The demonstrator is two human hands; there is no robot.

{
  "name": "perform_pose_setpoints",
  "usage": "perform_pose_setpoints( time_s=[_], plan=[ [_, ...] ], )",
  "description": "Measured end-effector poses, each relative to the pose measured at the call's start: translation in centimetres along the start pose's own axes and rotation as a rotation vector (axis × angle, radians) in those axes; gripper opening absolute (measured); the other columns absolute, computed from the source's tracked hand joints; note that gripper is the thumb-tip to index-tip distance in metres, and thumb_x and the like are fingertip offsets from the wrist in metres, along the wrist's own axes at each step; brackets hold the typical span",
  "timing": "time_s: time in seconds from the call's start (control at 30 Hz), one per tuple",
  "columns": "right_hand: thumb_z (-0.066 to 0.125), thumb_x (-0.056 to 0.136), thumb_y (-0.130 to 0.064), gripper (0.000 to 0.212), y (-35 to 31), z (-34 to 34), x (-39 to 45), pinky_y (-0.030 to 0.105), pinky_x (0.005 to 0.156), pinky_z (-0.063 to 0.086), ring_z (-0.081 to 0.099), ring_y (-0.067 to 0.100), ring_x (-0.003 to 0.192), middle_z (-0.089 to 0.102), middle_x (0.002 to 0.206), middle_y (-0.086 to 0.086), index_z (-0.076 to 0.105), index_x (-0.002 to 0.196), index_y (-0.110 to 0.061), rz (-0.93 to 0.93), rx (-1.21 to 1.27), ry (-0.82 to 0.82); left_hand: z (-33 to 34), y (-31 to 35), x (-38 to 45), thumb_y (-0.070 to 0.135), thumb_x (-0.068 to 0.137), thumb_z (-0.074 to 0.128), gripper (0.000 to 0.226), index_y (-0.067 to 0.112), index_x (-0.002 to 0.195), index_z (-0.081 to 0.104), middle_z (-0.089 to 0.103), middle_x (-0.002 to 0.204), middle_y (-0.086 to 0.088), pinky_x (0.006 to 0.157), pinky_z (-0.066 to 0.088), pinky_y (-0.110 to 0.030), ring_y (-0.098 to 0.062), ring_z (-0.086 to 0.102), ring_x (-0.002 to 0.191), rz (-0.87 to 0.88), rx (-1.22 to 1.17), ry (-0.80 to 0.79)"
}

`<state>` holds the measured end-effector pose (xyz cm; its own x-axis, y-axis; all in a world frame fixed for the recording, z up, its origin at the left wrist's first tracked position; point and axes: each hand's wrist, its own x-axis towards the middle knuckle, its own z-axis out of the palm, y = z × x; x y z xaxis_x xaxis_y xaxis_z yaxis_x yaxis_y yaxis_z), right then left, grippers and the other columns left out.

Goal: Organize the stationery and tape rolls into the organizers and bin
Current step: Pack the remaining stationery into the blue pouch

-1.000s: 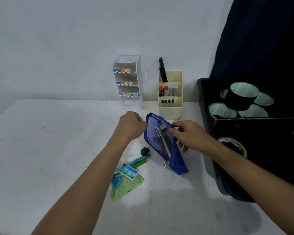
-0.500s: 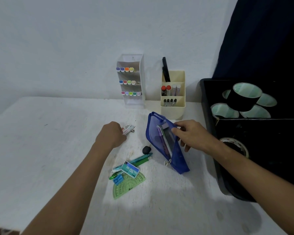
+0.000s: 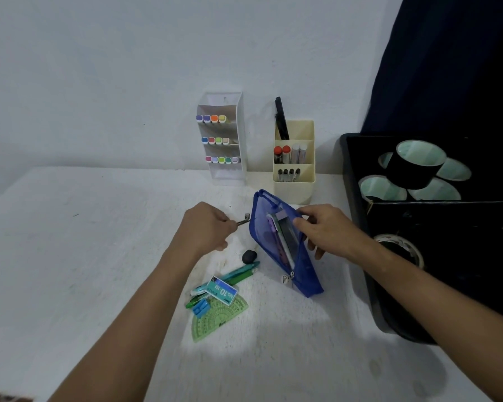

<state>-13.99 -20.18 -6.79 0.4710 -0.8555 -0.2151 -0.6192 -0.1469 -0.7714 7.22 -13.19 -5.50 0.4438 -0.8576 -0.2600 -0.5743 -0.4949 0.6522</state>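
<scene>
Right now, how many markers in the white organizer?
13 visible in the white organizer: 4 in the top tier, 4 in the middle, 5 in the bottom. More may be hidden behind.

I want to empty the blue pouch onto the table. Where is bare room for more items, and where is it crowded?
Bare tabletop lies left of the left hand. More lies in front, below the green protractor. Crowded: the pile of pens and staple box beside the blue pouch, which the right hand holds next to the black bin.

Bare forearms, no sleeves, bare hands point(image 3: 206, 227)
</scene>
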Motion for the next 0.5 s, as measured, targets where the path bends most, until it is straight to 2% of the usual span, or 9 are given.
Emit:
perform_pose_setpoints(
  time_s=[0.1,0.17,0.27,0.3,0.37,0.43,0.5],
  plan=[
    [0.047,0.098,-0.025,0.030,0.0,-0.1,0.0,0.022,0.047,0.053,0.064,0.015,0.061,0.066,0.082,0.005,0.058,0.123,-0.014,0.000,0.015,0.007,0.4,1.5,-0.8,0.023,0.084,0.064,0.026,-0.001,0.084,0.074,0.072,0.075,-0.019,0.061,0.055,-0.031,-0.027,0.066,0.061,0.040,-0.026,0.061],
    [0.047,0.098,-0.024,0.030,-0.1,-0.1,0.0,0.022,0.046,0.053,0.064,0.015,0.061,0.066,0.081,0.005,0.058,0.123,-0.014,0.004,0.021,0.011,1.1,1.9,-1.1,0.025,0.085,0.062,0.033,-0.005,0.075,0.071,0.063,0.064,-0.022,0.052,0.042,-0.025,-0.021,0.051,0.051,0.109,0.036,0.181],
    [0.047,0.098,-0.024,0.030,-0.1,-0.1,-0.1,0.021,0.045,0.052,0.063,0.014,0.060,0.066,0.081,0.005,0.058,0.124,-0.012,0.009,0.029,0.018,2.1,2.0,-1.9,0.018,0.085,0.057,0.038,-0.004,0.054,0.055,0.041,0.046,-0.011,0.046,0.028,-0.023,-0.013,0.030,0.043,0.231,0.047,0.359],
    [0.047,0.098,-0.024,0.030,-0.1,-0.2,-0.1,0.020,0.045,0.052,0.063,0.013,0.059,0.066,0.081,0.005,0.058,0.124,-0.012,0.007,0.031,0.019,2.6,2.1,-2.1,0.018,0.084,0.056,0.039,-0.002,0.052,0.050,0.039,0.044,-0.011,0.045,0.027,-0.024,-0.012,0.028,0.042,0.270,0.051,0.368],
    [0.047,0.098,-0.024,0.030,-0.2,-0.2,-0.1,0.020,0.044,0.051,0.063,0.013,0.058,0.066,0.079,0.005,0.058,0.123,-0.011,-0.001,0.033,0.014,3.5,2.0,-2.3,0.020,0.083,0.058,0.043,-0.001,0.048,0.044,0.036,0.043,-0.011,0.044,0.026,-0.024,-0.013,0.026,0.042,0.320,0.043,0.291],
    [0.047,0.098,-0.024,0.030,-0.3,-0.1,-0.2,0.020,0.045,0.051,0.063,0.013,0.058,0.066,0.078,0.006,0.058,0.123,-0.012,-0.010,0.034,0.005,4.4,1.7,-2.1,0.021,0.084,0.061,0.049,0.007,0.044,0.035,0.032,0.042,-0.006,0.043,0.024,-0.024,-0.013,0.025,0.040,0.317,0.004,0.190],
    [0.047,0.098,-0.024,0.030,-0.2,0.0,-0.2,0.021,0.045,0.052,0.063,0.013,0.058,0.066,0.078,0.005,0.058,0.124,-0.012,-0.017,0.031,0.002,5.3,1.3,-1.4,0.021,0.085,0.062,0.052,0.011,0.043,0.032,0.031,0.039,-0.003,0.044,0.024,-0.024,-0.012,0.025,0.037,0.284,-0.014,0.163]
  ],
)
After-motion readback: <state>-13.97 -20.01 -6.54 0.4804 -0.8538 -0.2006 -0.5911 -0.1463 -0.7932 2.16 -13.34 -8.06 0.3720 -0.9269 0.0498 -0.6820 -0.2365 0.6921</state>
